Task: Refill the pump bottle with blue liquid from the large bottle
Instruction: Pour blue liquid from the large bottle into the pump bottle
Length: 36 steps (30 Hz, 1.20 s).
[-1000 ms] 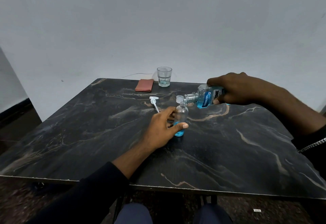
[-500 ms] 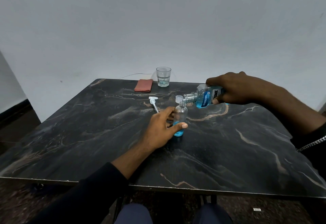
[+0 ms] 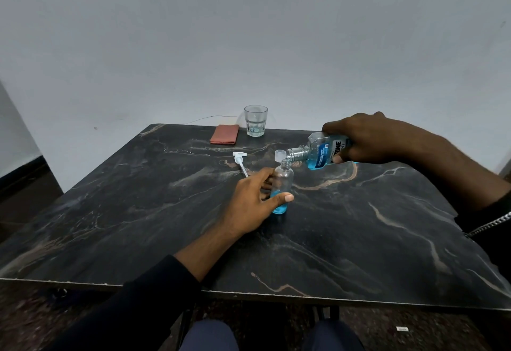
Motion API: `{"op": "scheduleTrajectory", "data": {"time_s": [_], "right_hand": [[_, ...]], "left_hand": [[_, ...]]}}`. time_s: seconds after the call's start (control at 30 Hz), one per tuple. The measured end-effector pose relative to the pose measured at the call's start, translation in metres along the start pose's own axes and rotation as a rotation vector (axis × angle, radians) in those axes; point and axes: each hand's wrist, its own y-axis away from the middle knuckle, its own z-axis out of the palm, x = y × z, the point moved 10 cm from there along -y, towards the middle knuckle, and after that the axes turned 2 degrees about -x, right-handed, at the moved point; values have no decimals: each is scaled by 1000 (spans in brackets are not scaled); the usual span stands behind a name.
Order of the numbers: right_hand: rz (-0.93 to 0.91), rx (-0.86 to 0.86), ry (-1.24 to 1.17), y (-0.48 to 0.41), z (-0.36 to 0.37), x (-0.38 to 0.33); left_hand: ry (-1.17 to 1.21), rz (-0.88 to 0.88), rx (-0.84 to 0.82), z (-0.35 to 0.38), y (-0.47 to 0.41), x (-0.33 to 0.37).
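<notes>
Large bottle (image 3: 314, 143), label (image 3: 330, 151) "RINE", pump bottle (image 3: 283, 180)

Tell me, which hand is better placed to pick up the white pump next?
Probably the left hand: it grips the small bottle right beside the pump lying on the table. The right hand is farther off, holding the tilted large bottle.

Mid-table (image 3: 359, 240): pump bottle (image 3: 282, 182), upright, gripped from the left by left hand (image 3: 249, 201). Just right and above: large bottle (image 3: 323, 153), tipped sideways in right hand (image 3: 370, 138), mouth at the pump bottle's neck. Just behind: small cap (image 3: 279, 155). Further left: pump head (image 3: 240, 160), lying flat. At the far edge: folded cloth (image 3: 224, 138), glass (image 3: 255, 121) just right of it.
</notes>
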Motion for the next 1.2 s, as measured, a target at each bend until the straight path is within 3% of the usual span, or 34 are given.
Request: {"op": "scheduleTrajectory", "data": {"time_s": [1.2], "right_hand": [[-2, -5, 15, -2, 0, -1]], "left_hand": [[-8, 9, 12, -1, 0, -2]]}}
